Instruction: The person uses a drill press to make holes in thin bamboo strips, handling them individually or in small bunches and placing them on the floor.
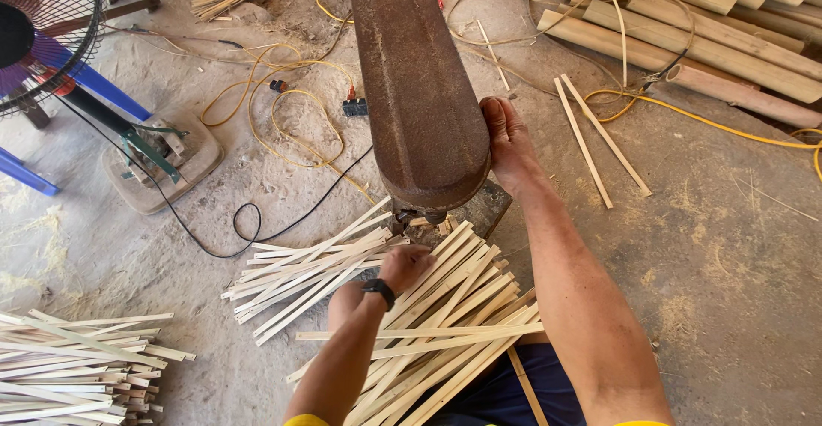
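your left hand (404,265) is closed around the bamboo strips (428,323) on your lap, right under the rusty machine housing (418,92), while your right hand (507,139) lies open, flat against its side. whatever works beneath that housing is hidden; reach further in and your knuckles could meet it. loose strips may slide, and the yellow cable (295,105) could snag.
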